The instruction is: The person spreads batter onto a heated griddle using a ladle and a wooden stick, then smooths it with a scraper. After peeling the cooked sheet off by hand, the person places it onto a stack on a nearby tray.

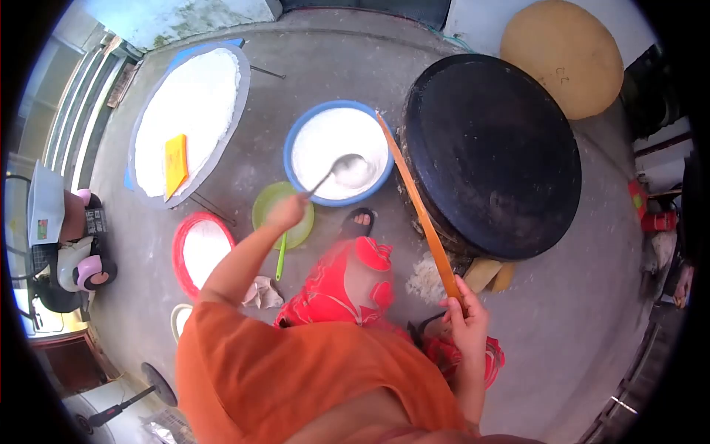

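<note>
My left hand (287,212) is closed round the handle of a metal ladle (347,167). The ladle's bowl dips into white batter-like stuff in a blue basin (289,164) on the floor. In my right hand (466,318) is the lower end of a long, flat wooden stick (423,211), slanting up to the left. Its far tip overlaps the basin's right rim in this view. To the right of the stick stands a large round black griddle (492,159). A green bowl (264,200) sits below my left hand, with a green-handled utensil (281,257) beside it.
At the left, a round board covered in white (194,89) carries a yellow scraper (176,164). A red basin (177,255) of white stuff is near my left arm. A round tan disc (562,59) leans behind the griddle. White crumbs (427,279) lie on the floor.
</note>
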Demonstrator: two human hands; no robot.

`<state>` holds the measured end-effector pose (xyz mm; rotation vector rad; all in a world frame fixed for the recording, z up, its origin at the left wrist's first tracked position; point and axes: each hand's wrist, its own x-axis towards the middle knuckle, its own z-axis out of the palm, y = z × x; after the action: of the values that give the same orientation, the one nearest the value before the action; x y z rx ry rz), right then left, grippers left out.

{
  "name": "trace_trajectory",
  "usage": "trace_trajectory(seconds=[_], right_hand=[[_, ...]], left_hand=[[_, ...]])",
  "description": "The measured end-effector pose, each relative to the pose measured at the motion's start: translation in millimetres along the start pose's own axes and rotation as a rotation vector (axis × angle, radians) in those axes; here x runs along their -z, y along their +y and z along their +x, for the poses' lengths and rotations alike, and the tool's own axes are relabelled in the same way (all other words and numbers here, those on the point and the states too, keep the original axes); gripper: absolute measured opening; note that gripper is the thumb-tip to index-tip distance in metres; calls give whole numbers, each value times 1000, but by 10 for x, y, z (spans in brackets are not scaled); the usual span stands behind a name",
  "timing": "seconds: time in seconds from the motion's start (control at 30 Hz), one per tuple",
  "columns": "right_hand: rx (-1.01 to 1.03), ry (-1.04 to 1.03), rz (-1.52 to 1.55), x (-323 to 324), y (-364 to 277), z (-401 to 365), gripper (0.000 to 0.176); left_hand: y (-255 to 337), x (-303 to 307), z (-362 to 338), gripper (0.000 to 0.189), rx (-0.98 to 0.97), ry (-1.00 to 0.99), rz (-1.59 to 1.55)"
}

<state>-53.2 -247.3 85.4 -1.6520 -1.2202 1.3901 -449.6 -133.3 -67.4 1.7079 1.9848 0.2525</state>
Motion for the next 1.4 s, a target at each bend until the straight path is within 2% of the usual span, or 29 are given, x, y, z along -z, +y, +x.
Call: trace_trajectory(seconds=[0.07, 0.17, 0.2, 0.23, 0.3, 0.33, 0.37, 0.43, 0.47, 0.53, 0.57, 0.67, 0.7, 0.77, 0.83, 0.9, 0.93, 1.07, 1.1, 1.17, 1.2, 1.23, 1.3, 1.37, 1.4], right_hand=[[-32, -3, 22, 19, 31, -20, 38], [-48, 7, 48, 15, 46, -12, 38], [-41, 11, 49, 9, 35, -6, 38], [-21, 9, 15, 8, 25, 3, 37], [-10, 12, -22, 11, 5, 6, 37], [-3, 14, -12, 2, 0, 7, 37], [7, 15, -1, -1, 2, 8, 37], [-7, 21, 43, 2, -6, -6, 37], [-18, 21, 81, 5, -5, -8, 37], [-39, 28, 100, 33, 42, -10, 37], [-51, 39, 114, 43, 59, -10, 37], [-28, 46, 75, 42, 62, -1, 37], [-24, 51, 72, 42, 41, 24, 37], [-47, 27, 28, 11, 12, -16, 37], [-53, 9, 31, -23, -13, -48, 37], [-23, -1, 24, -5, -45, 47, 37], [-8, 0, 4, -4, -18, 51, 37], [-58, 10, 46, -24, -20, 15, 38], [-57, 9, 48, -29, -9, 20, 38], [-22, -2, 33, -19, 28, 20, 39], [-20, 2, 33, -30, 29, 23, 39], [-14, 8, 19, -34, 23, 33, 39], [-10, 12, 1, -29, 7, 35, 39], [-12, 22, 20, -41, -2, 35, 38], [-14, 22, 21, -36, 8, 35, 38]], left_hand=[[-82, 282, -89, 28, 195, -96, 98], [-364, -255, -16, 27, 194, -115, 171], [-438, -575, 71, 25, 267, -159, -10], [-300, -568, 126, 25, 259, -155, -11], [-48, -451, 210, 23, 909, -507, -1186], [6, -277, 199, 21, 960, -589, -1449], [153, -46, 140, 21, 964, -594, -1445], [383, 356, 57, 22, 734, -520, -1363], [351, 352, 40, 22, 737, -521, -1359], [258, 311, -67, 24, 439, -170, -899], [226, 318, -91, 24, 440, -169, -900], [181, 304, -105, 26, 67, -196, 280], [223, 290, -30, 26, 62, -193, 276], [305, 255, 75, 25, 80, 31, 181], [192, 37, 126, 26, 88, 2, 184], [141, -135, 58, 27, 58, -146, 305], [207, 33, -60, 26, 55, -99, 172], [-168, 227, -108, 30, 166, -61, 107], [-332, 5, -67, 30, 167, -59, 109], [-617, -509, 2, 27, 39, -33, 107], [2, -271, -17, 25, 543, -305, -287], [11, -265, 34, 25, 535, -306, -289], [57, -207, 68, 24, 923, -521, -1286], [169, 151, -10, 28, 929, -574, -1410], [273, 369, -78, 28, 798, -507, -1412]])
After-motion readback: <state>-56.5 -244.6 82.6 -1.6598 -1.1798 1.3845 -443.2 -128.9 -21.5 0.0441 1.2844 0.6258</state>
